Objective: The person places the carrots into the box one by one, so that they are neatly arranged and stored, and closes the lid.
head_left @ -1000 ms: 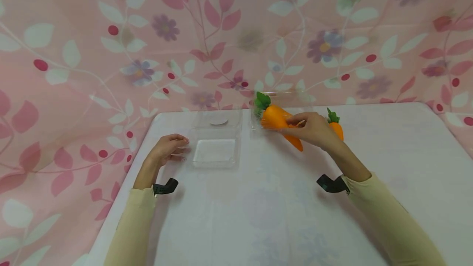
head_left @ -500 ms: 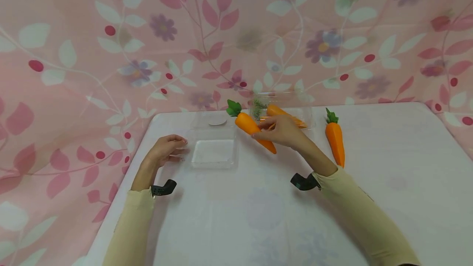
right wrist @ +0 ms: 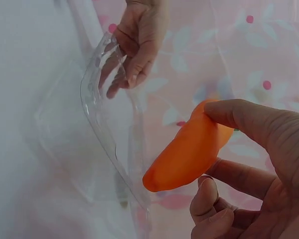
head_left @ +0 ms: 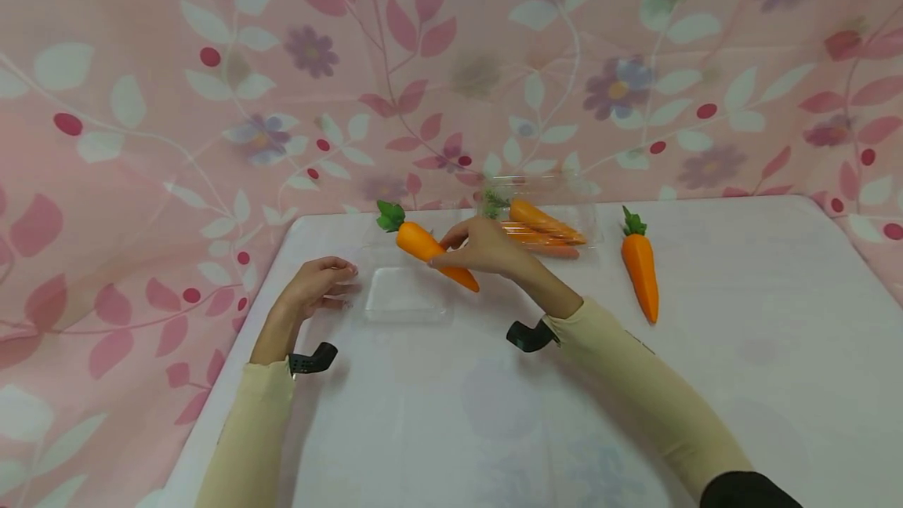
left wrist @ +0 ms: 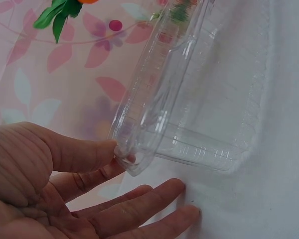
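An orange toy carrot [head_left: 418, 241] with a green leafy top is pinched between the thumb and fingers of my right hand [head_left: 487, 248]. It is held tilted above a clear plastic clamshell box [head_left: 407, 313] with its lid raised. In the right wrist view the tapered end of the carrot [right wrist: 182, 154] points toward the box. My left hand [head_left: 313, 288] is at the box's left side. Up close, its thumb and forefinger pinch a corner of the clear box [left wrist: 199, 155], while the other fingers are spread below it.
Behind and to the right stands a second clear plastic box [head_left: 591, 210] holding several orange carrots [head_left: 542, 219] and some feathery greens [head_left: 494, 202]. Another carrot [head_left: 640, 273] lies alone on the white tabletop [head_left: 437, 414]. A pink floral cloth [head_left: 212, 116] hangs behind the table.
My right hand has lifted the carrot out of the back box and carried it left, over the open box. My left hand has stayed in place.
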`<state>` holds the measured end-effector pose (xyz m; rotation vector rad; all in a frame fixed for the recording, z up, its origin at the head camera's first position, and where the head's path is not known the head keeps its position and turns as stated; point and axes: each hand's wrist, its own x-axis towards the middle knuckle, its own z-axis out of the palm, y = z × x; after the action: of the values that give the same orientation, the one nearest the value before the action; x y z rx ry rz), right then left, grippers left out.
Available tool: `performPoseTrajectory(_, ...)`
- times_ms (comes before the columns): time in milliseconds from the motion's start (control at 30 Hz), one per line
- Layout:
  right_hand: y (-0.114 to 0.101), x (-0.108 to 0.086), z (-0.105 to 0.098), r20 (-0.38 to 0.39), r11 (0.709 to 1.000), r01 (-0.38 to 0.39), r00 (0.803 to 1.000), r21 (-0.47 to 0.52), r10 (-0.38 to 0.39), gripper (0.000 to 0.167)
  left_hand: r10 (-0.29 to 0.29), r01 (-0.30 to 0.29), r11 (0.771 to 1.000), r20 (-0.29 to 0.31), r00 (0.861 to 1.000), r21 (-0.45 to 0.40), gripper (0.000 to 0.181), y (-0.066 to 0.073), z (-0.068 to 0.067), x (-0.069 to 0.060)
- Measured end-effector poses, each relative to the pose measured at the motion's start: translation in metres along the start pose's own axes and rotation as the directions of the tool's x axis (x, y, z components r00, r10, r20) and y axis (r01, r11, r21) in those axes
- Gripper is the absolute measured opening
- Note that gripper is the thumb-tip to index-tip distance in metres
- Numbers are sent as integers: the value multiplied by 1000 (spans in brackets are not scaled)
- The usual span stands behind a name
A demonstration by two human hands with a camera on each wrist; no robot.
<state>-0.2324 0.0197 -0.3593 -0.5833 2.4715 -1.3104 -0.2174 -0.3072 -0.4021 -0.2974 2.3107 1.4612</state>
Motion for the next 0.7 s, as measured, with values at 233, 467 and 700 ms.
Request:
performPoseTrajectory(233, -13, 19, 23, 59, 997, 53, 997, -55, -50, 37, -17, 17, 1000, 0, 1000, 5, 44, -1, 0, -4)
performPoseTrajectory(467, -22, 35, 43, 113, 995, 83, 991, -47, -77, 30, -10, 10, 1000, 1, 1000, 11, 48, 0, -2, -6)
performPoseTrajectory(700, -16, 46, 61, 111, 990, 89, 991, -110, -77, 27, 6, -6, 1000, 2, 1000, -4, 48, 1, 2, -2)
